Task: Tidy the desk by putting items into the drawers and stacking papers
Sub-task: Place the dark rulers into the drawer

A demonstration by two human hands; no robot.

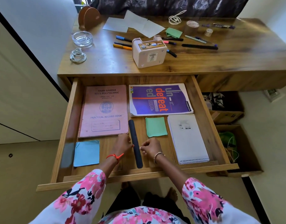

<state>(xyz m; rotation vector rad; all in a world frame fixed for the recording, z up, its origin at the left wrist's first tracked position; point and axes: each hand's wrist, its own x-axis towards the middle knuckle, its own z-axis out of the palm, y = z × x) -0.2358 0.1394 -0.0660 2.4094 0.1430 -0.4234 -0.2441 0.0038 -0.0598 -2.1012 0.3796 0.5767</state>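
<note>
The wooden drawer (69, 120) is pulled open below the desk top. Inside lie a pink record book (104, 110), a purple notebook (160, 99), a white spiral pad (187, 139), a green square (156, 126), a blue square (87, 153) and a long black file (135, 144). My left hand (123, 143) and my right hand (151, 147) hover on either side of the black file, fingers curled, close to it; I cannot tell whether either touches it. Nothing is visibly held in either hand.
On the desk (106, 62) lie loose white papers (132, 24), several pens (122, 43), a white box (148, 52), a glass ashtray (82, 38), coiled cables (77, 55), a second black file (199, 46) and a green paper (173, 32). A lower open drawer (232, 143) sits to the right.
</note>
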